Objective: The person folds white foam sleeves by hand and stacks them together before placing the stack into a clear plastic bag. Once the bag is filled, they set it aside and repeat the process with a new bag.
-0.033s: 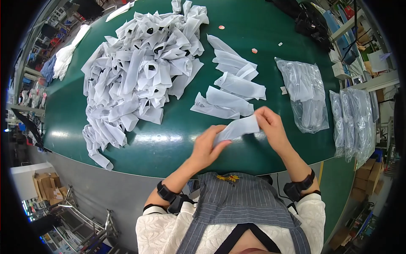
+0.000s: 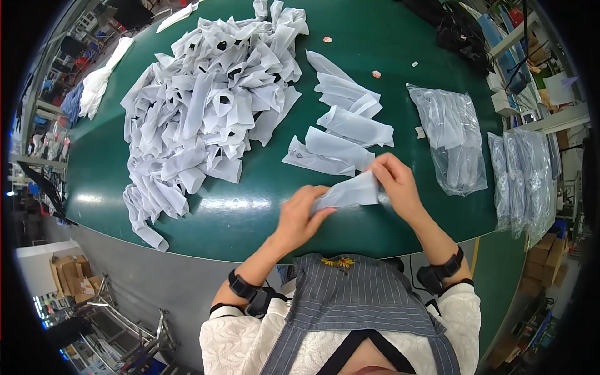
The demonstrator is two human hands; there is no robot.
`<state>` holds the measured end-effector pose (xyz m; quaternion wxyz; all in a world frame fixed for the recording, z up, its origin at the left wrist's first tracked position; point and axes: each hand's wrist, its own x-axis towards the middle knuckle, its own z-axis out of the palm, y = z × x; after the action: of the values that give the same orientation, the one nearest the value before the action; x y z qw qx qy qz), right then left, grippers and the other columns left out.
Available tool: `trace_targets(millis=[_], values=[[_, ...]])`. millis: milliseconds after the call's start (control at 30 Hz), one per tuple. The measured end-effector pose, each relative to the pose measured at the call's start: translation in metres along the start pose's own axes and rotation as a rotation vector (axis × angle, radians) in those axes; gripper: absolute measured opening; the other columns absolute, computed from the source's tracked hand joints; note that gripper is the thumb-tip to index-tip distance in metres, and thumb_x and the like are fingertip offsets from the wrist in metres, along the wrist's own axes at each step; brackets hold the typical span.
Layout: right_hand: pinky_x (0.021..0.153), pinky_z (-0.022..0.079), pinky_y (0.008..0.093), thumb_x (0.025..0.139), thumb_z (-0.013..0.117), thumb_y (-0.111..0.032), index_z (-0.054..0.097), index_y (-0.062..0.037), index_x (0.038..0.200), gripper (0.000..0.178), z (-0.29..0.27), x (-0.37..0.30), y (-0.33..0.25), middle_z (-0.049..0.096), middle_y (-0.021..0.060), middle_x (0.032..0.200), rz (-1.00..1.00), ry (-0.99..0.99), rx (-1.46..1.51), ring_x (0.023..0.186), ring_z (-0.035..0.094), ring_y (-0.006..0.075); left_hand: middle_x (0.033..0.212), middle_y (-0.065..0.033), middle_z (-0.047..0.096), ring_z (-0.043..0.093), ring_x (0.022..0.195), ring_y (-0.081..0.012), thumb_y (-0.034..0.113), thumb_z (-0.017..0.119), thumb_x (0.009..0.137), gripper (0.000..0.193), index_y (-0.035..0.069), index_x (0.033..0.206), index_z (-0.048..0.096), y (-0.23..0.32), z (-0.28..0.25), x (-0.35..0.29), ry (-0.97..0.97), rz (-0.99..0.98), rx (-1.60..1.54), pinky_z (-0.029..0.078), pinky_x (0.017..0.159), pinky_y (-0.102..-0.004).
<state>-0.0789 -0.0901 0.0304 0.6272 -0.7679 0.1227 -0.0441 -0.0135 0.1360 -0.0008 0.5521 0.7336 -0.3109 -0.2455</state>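
From the head view, my one window on the table, I see a whitish sleeve point(image 2: 347, 192) strung between the two hands, its long axis running left to right and rising slightly toward the right. The left hand point(image 2: 299, 215) holds its near end, thumb along the lower edge and fingers over the top; the right hand point(image 2: 397, 181) pinches the far upper corner, so both are closed on it. The loose row of sleeves point(image 2: 356, 130) lies just beyond the hands, its lowest pieces nearer the right hand, almost at its fingertips. The large heap point(image 2: 200, 106) spreads ahead and left, on the left hand's side.

The sleeve looks thin, smooth and milky, a flattened tube with soft creases; those in the heap are crumpled, some with dark openings. Right of the right hand lie a clear, wrinkled bag point(image 2: 464, 172) part-filled with sleeves and glossy packed bags point(image 2: 531, 181). The green tabletop point(image 2: 244, 234) reflects light beside the left hand.
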Motion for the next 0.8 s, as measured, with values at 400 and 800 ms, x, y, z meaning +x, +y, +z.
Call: trace_targets(millis=[400,800], values=[[0.071,0.051,0.0461,0.087,0.056,-0.009,0.056,-0.0032,0.112,0.026,0.036,0.015,0.049,0.065,0.0163,0.09,-0.139,-0.214,-0.797,0.077,0.064,0.0385,0.11,-0.0101,0.057,0.053,0.106,-0.0301,0.006,0.074,0.066,0.034,0.007,0.094,0.055,-0.027,0.0,-0.023,-0.021,0.243,0.616,0.037,0.092,-0.0471],[0.068,0.05,0.0462,0.085,0.054,-0.005,0.056,-0.001,0.106,0.021,0.011,0.013,0.041,0.061,0.0152,0.082,-0.402,-0.021,-0.855,0.074,0.062,0.0382,0.118,-0.0133,0.056,0.05,0.117,-0.0317,0.011,0.077,0.062,0.047,0.006,0.103,0.054,-0.044,0.003,0.008,-0.11,0.482,0.79,0.03,0.104,-0.0532]])
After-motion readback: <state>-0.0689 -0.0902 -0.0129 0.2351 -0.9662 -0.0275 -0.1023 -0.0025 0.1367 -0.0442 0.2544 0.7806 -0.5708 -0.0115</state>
